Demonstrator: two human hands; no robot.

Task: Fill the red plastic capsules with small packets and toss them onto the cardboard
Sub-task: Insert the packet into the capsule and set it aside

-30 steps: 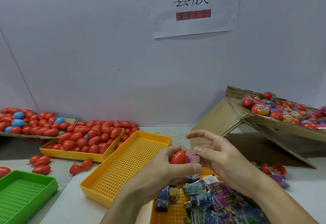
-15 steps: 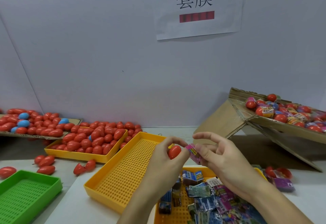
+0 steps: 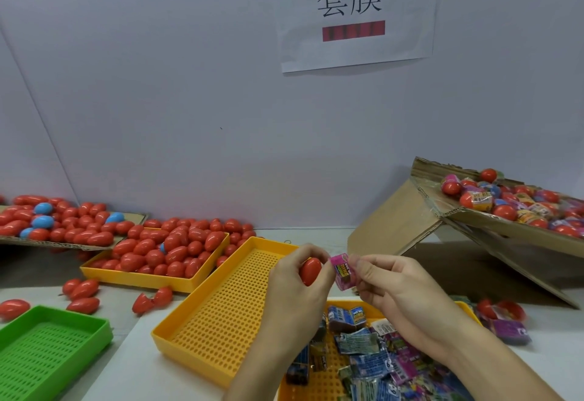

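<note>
Two hands meet in the air just above the near end of the empty yellow tray (image 3: 227, 299). The left hand (image 3: 297, 290) curls round a red capsule (image 3: 310, 271) and holds it. The capsule is egg-shaped; its long side runs up and down, leaning a little to the right. I cannot tell which end is open. The right hand (image 3: 395, 287) pinches a pink packet (image 3: 343, 271) between thumb and fingers. The packet touches the capsule's right side. It has bright yellow and green letters, but they are too small to read.

Right of the empty yellow tray, under the hands, sits another yellow tray (image 3: 467, 309) full of little packets (image 3: 363, 356). One blue packet (image 3: 346, 317) seems to say "DINO".

Behind the empty yellow tray, a white paper sign (image 3: 357, 15) on the wall says "套膜" in black, with a red bar under it.

Far right of the tray, a cardboard sheet (image 3: 493, 227) slopes up and carries filled capsules (image 3: 505, 204). Left of the tray, a third yellow tray (image 3: 148, 277) holds many red capsules (image 3: 170, 249). A green tray (image 3: 47, 347) lies further left and nearer.
</note>
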